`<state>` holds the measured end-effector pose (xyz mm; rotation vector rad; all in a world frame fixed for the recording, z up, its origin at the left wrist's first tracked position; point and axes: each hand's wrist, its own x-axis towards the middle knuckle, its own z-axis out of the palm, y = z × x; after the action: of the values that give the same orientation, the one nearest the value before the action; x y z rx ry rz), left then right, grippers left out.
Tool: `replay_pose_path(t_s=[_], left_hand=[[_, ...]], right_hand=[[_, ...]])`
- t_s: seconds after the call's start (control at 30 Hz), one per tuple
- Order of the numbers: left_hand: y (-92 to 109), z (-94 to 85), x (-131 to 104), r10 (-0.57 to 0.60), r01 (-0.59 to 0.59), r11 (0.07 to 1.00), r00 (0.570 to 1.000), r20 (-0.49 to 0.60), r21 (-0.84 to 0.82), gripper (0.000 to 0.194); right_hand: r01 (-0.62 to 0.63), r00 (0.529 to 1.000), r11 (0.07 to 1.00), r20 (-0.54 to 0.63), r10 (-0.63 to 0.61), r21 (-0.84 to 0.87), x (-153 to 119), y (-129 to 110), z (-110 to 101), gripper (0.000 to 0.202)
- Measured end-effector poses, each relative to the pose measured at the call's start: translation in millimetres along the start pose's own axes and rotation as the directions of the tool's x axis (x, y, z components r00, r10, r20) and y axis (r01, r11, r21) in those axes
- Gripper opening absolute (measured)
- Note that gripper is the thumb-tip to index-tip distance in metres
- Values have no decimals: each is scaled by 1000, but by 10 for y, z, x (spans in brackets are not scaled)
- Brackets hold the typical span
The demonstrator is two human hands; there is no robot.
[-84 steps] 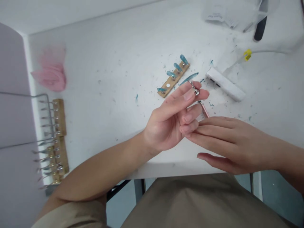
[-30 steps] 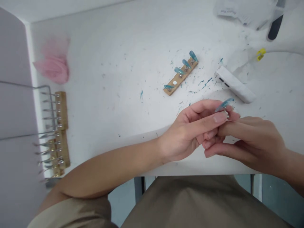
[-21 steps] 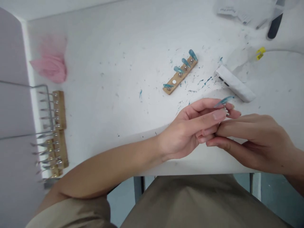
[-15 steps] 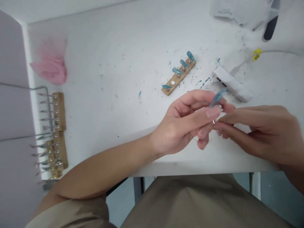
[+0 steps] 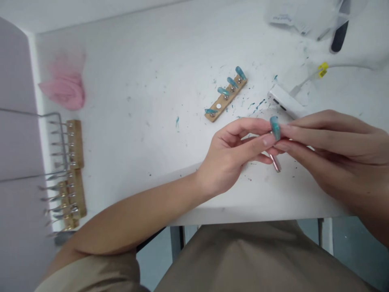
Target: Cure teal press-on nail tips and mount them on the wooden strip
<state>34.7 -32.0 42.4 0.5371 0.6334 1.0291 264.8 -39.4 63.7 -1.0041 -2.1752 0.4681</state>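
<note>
Teal nail tip (image 5: 275,129): up between both hands, over the table's (image 5: 121,134) near side!
Left hand (image 5: 227,158): thumb and forefinger pinch it at the base, seemingly to steady it.
Right hand (image 5: 337,142): fingertips meet its other side; full grip, can't tell.
Pink rod (image 5: 276,163): just below, held or not, can't tell.
Wooden strip (image 5: 224,104): farther back, metal studs (image 5: 225,97) likely keeping four nail tips (image 5: 223,91) raised.
Clear bag (image 5: 298,14): far right corner, contents unclear.
</note>
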Motion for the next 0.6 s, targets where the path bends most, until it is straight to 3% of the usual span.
replay_pose_path(t_s=[0.17,0.33,0.6], left_hand=[[-23,-31,-18,-63,67,997,992,-106,32,31],[-15,-41,-37,-79,82,996,990,-118,24,26],[-25,-26,-37,-18,22,999,991,-130,30,25]], right_hand=[[-9,994,999,-105,15,54,-49,107,79,34],[40,997,999,-68,-39,11,-69,153,49,46],[81,994,993,-69,-87,-90,-57,152,49,33]])
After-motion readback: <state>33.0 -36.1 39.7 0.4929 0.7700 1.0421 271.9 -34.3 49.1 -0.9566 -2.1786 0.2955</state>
